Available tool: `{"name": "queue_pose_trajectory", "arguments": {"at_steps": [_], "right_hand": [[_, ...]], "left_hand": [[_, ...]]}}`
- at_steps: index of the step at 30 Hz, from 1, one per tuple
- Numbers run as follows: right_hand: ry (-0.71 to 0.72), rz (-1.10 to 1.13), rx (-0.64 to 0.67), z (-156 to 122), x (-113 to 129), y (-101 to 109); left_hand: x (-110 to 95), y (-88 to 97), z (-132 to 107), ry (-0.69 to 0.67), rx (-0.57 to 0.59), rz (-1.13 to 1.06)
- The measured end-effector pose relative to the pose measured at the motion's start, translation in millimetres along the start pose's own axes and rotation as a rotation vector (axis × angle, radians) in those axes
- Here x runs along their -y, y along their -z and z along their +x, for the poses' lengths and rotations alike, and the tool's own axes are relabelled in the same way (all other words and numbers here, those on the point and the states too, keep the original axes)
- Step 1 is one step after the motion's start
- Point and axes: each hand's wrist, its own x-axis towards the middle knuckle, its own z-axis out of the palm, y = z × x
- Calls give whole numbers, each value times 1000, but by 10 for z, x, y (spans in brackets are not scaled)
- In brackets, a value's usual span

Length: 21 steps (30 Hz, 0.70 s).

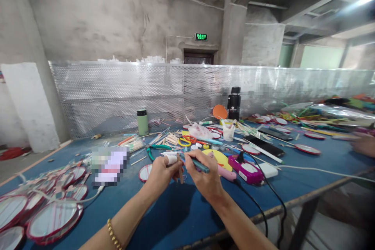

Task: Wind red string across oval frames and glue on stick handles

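Note:
My left hand [164,170] pinches a flat wooden craft stick [181,175] over the near middle of the table. A white wrap or cap [172,159] shows at its thumb; which of these it is I cannot tell. Close beside it, my right hand [205,174] grips a dark green pen [200,165], its fingers curled round the barrel. The pen's tip is hidden by the fingers. Just behind my left hand lie green-handled pliers [150,152] and a round red-rimmed disc [145,172], partly covered by the hand.
Red-rimmed discs [54,220] pile up at the left, near a phone [113,166] on a cable. A purple box [246,170] and pink glue gun [227,173] lie right, with cords over the edge. A green bottle [143,123] and black flask [234,103] stand behind. Another person's hand [363,146] is far right.

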Motion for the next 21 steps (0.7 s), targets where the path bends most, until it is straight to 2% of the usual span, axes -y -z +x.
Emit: {"name": "queue_pose_trajectory", "arguments": {"at_steps": [21], "right_hand": [[6, 10, 11, 1, 7, -5]], "left_hand": [[-16, -1, -7, 14, 13, -25]]}}
